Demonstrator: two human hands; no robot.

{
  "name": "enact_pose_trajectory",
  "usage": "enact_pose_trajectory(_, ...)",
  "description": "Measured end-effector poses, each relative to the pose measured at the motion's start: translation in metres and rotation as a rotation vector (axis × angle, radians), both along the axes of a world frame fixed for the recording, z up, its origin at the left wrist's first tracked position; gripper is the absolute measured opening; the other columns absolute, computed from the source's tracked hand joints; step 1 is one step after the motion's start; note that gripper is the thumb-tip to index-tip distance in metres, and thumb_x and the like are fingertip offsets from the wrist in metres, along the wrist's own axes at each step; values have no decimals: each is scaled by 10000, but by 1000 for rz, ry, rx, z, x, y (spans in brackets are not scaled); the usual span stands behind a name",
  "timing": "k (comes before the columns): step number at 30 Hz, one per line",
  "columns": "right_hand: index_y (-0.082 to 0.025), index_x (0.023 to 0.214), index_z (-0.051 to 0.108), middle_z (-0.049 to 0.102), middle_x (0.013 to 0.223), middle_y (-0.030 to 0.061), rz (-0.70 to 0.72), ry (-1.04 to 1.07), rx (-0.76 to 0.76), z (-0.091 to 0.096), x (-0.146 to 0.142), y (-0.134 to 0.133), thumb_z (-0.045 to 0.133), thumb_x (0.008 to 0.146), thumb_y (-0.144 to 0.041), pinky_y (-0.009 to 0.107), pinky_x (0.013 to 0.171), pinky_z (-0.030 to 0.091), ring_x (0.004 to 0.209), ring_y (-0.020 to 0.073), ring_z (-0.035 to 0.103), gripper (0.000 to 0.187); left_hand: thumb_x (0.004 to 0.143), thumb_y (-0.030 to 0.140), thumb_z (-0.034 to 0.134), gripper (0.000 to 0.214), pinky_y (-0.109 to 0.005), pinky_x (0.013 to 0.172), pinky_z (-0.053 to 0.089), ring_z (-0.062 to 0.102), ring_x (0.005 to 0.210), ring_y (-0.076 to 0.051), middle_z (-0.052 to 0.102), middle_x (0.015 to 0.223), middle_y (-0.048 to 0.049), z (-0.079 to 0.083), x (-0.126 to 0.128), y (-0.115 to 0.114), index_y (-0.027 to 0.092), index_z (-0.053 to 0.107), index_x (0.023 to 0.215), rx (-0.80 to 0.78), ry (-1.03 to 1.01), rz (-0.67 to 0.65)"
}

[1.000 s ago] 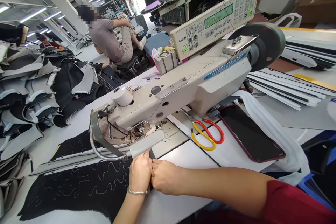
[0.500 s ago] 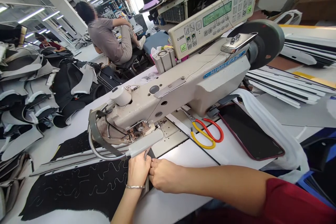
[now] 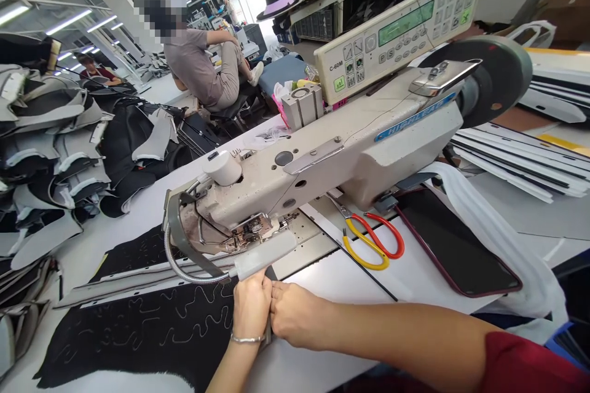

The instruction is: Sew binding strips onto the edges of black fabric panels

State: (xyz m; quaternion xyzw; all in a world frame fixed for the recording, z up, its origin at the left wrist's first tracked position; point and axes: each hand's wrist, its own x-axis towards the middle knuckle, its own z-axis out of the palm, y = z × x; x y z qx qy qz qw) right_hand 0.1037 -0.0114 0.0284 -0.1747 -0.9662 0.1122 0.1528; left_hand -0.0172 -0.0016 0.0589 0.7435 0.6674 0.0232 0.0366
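Along the left margin, a pile of grey and black cut pieces [image 3: 41, 129] rises beside two people, one farther off [image 3: 96, 70] and one seated [image 3: 198, 67]. Just right of the pile's foot lies one black fabric piece [image 3: 106, 338] with wavy stitched lines, its lower edge frayed against the white surface [image 3: 336, 282]. At its right end, the left hand [image 3: 251, 307], with one bracelet at the wrist, and the right hand [image 3: 295, 319] are curled narrow, knuckles touching, on a dark strip [image 3: 270, 274]; most of it is hidden beneath them, just below the head of the sewing machine [image 3: 341, 166]. Two thread cones stand behind, on purple and blue bases. The machine's blue label reads HIGHLEAD, and its control panel [image 3: 401, 31] reads C-60M. Bare surface leaves room between the right forearm and one pair of scissors [image 3: 374, 242], with one yellow and one red handle. Rightward lie one phone [image 3: 461, 242], screen dark, and one white band [image 3: 488, 215] curving around its far edge.
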Motion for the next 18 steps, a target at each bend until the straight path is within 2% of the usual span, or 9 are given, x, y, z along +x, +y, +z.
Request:
enact_pose_trajectory(5, -125, 712, 653, 629, 785, 89, -36, 84, 72, -8, -2, 10, 559, 694, -133, 353, 884, 348, 890, 224, 511, 96, 782, 147, 366, 309, -279, 729, 467, 608, 726, -179, 658, 696, -67, -3, 5, 8, 162, 665, 704, -5, 142, 30)
enact_pose_trajectory(10, -79, 830, 651, 628, 886, 120, -69, 141, 127, -26, -9, 21, 488, 764, -174, 376, 1017, 230, 934, 216, 520, 199, 777, 133, 378, 283, -320, 759, 453, 615, 744, -213, 665, 796, -128, -5, 8, 22, 102, 659, 797, 16, 233, 67)
enact_pose_trajectory(14, -81, 850, 646, 622, 917, 128, -77, 171, 119, -39, -13, 21, 447, 796, -206, 405, 1022, 230, 925, 218, 528, 241, 775, 155, 396, 264, -299, 778, 448, 615, 780, -210, 656, 727, -121, -8, 6, 25, 95, 653, 760, 63, 214, 74)
enact_pose_trajectory(18, -80, 891, 639, 609, 970, 136, -77, 191, 114, -40, -13, 19, 426, 800, -200, 423, 1026, 233, 971, 228, 513, 261, 772, 164, 393, 259, -283, 739, 455, 612, 777, -195, 654, 726, -103, -11, 4, 24, 117, 640, 712, 91, 171, 79)
